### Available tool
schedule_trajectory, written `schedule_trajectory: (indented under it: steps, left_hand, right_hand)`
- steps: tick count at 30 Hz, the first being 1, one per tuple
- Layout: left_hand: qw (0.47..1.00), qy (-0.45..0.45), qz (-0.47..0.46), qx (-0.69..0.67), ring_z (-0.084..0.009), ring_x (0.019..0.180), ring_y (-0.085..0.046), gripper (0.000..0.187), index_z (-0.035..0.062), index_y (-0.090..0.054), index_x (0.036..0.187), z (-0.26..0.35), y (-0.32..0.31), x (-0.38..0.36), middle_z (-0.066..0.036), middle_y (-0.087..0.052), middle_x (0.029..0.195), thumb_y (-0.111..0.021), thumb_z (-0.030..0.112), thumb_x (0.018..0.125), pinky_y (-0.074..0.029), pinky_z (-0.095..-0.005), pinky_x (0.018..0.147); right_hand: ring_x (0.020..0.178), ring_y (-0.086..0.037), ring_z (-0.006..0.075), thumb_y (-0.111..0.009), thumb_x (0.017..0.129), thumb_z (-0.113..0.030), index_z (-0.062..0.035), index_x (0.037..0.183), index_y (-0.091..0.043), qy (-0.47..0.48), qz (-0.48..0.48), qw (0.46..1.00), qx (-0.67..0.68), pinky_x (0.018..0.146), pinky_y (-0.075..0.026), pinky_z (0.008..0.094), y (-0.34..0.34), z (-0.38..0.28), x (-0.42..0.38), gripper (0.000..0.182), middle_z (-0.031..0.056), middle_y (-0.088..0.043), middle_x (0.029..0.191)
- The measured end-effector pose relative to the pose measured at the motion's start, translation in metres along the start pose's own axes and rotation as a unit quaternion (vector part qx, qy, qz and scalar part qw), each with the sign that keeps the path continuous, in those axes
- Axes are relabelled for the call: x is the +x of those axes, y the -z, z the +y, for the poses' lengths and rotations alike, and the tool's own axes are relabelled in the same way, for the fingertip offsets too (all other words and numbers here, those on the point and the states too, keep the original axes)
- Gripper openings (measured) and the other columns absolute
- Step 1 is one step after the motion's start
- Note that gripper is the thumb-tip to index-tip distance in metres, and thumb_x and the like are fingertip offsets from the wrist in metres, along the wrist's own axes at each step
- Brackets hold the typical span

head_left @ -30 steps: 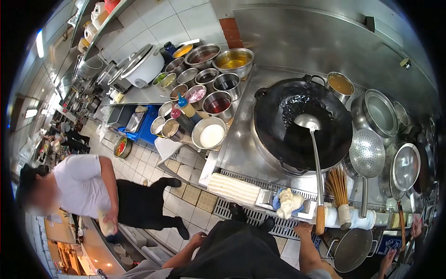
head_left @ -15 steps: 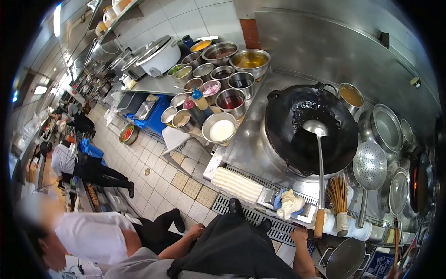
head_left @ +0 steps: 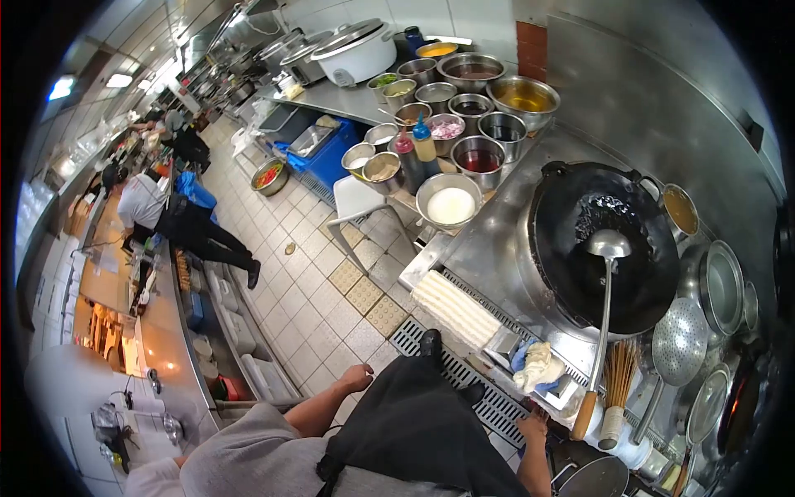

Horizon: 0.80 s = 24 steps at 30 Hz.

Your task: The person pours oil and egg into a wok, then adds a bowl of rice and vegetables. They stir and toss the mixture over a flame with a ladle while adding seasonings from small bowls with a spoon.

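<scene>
My left hand (head_left: 358,378) hangs beside my dark apron, above the tiled floor, its fingers loosely curled with nothing visible in them. My right hand (head_left: 534,424) is low at the front edge of the stove, under a bunched cloth (head_left: 540,369); its fingers are partly hidden. A black wok (head_left: 555,240) with dark, shiny liquid sits on the stove. In it rests the bowl of a ladle (head_left: 609,244), whose wooden handle sticks out over the front edge. Right of the ladle are a bamboo brush (head_left: 619,373) and a perforated strainer (head_left: 681,338).
Steel bowls of sauces and ingredients, including a white one (head_left: 451,205), crowd the counter beyond a grey chair (head_left: 364,199). A folded striped towel (head_left: 455,308) lies along the stove edge. One co-worker (head_left: 149,203) bends over the left counter; another stands farther back.
My view has turned left, so the stove and bowls sit farther right. The nearby person at lower left has mostly left view. The ladle still rests in the wok.
</scene>
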<state>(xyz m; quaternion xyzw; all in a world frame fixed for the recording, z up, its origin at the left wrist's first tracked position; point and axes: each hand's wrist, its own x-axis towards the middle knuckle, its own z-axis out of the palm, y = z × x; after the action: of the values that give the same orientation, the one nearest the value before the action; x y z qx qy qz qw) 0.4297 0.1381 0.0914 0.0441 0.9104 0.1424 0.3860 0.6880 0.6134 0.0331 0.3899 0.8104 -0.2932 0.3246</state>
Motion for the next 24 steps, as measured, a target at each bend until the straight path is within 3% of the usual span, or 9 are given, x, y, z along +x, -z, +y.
schedule_trajectory:
  steps: [4,6,10,12,14,18,21,22,24]
  left_hand:
    - [0.998,0.03,-0.001,-0.052,-0.0365,0.104,-0.061,0.037,0.0054,-0.066,0.11,-0.011,-0.006,-0.021,-0.023,-0.066,0.106,-0.059,0.021,0.077,-0.048,-0.0415,0.091]
    - [0.996,0.047,-0.001,-0.07,-0.0364,0.104,-0.061,0.037,0.0054,-0.066,0.11,-0.02,-0.013,-0.034,-0.023,-0.066,0.106,-0.059,0.02,0.076,-0.048,-0.0415,0.091]
    - [0.998,0.063,-0.01,-0.014,-0.0355,0.103,-0.062,0.034,0.0057,-0.068,0.106,-0.044,-0.035,-0.039,-0.021,-0.067,0.104,-0.059,0.023,0.078,-0.049,-0.0413,0.089]
    - [0.993,0.081,-0.077,0.028,-0.0359,0.103,-0.062,0.034,0.0058,-0.069,0.103,-0.052,-0.041,-0.033,-0.021,-0.067,0.105,-0.058,0.027,0.079,-0.049,-0.0418,0.089]
    - [0.996,0.067,-0.058,0.003,-0.036,0.103,-0.062,0.035,0.0054,-0.069,0.101,-0.048,-0.038,-0.027,-0.021,-0.067,0.105,-0.057,0.03,0.079,-0.049,-0.042,0.09]
    - [0.997,0.02,0.014,-0.079,-0.036,0.102,-0.063,0.035,0.0055,-0.069,0.103,-0.039,-0.025,-0.007,-0.021,-0.067,0.105,-0.057,0.028,0.079,-0.049,-0.0429,0.089]
    - [0.985,-0.029,0.072,-0.153,-0.0377,0.099,-0.063,0.031,0.0068,-0.069,0.1,-0.044,-0.011,-0.001,-0.022,-0.067,0.102,-0.057,0.024,0.078,-0.05,-0.0437,0.086]
    - [0.98,-0.044,0.095,-0.168,-0.0383,0.096,-0.063,0.028,0.0071,-0.069,0.099,-0.06,-0.017,0.009,-0.021,-0.067,0.101,-0.057,0.023,0.078,-0.05,-0.0437,0.084]
    - [0.974,-0.026,0.125,-0.189,-0.0388,0.096,-0.063,0.03,0.0057,-0.068,0.1,-0.078,-0.012,0.005,-0.022,-0.067,0.1,-0.056,0.02,0.077,-0.05,-0.0443,0.084]
  right_hand:
    - [0.144,-0.015,0.0365,-0.068,0.076,-0.041,-0.0011,0.148,-0.02,0.008,0.019,0.995,-0.097,0.117,-0.017,0.0384,-0.006,-0.005,-0.001,0.095,0.0196,-0.02,0.155]
    - [0.136,-0.033,0.0373,-0.069,0.078,-0.036,0.0001,0.145,-0.03,0.052,0.09,0.985,-0.139,0.112,-0.029,0.0403,-0.017,-0.023,-0.012,0.085,0.0224,-0.037,0.146]
    - [0.099,-0.065,0.0267,-0.062,0.085,-0.007,0.0052,0.126,-0.054,0.293,0.076,0.908,0.29,0.088,-0.049,0.0356,0.026,-0.1,-0.089,0.043,0.0171,-0.068,0.104]
    - [0.101,-0.062,0.0219,-0.058,0.089,-0.005,0.0071,0.125,-0.053,0.308,0.075,0.889,0.332,0.09,-0.046,0.0315,0.096,-0.145,-0.149,0.038,0.0158,-0.066,0.107]
    - [0.107,-0.059,0.026,-0.061,0.088,-0.006,0.0069,0.123,-0.054,0.311,0.345,0.832,0.303,0.096,-0.043,0.0372,0.175,-0.171,-0.215,0.037,0.0195,-0.062,0.115]
    - [0.118,-0.051,0.035,-0.058,0.088,-0.004,0.0042,0.132,-0.048,0.259,0.567,0.778,0.07,0.099,-0.04,0.0402,0.216,-0.139,-0.197,0.046,0.0222,-0.052,0.131]
    - [0.129,-0.041,0.0412,-0.061,0.085,-0.004,0.0052,0.139,-0.038,0.22,0.387,0.886,0.129,0.105,-0.036,0.0423,0.208,-0.107,-0.161,0.06,0.029,-0.039,0.141]
    - [0.123,-0.05,0.039,-0.058,0.081,-0.002,0.0051,0.134,-0.045,0.33,0.482,0.811,-0.024,0.099,-0.04,0.0419,0.207,-0.102,-0.148,0.055,0.0316,-0.05,0.13]
    - [0.138,-0.033,0.031,-0.058,0.091,-0.024,-0.0059,0.148,-0.026,0.178,0.433,0.875,-0.124,0.113,-0.026,0.0468,0.202,-0.158,-0.205,0.068,0.0182,-0.035,0.149]
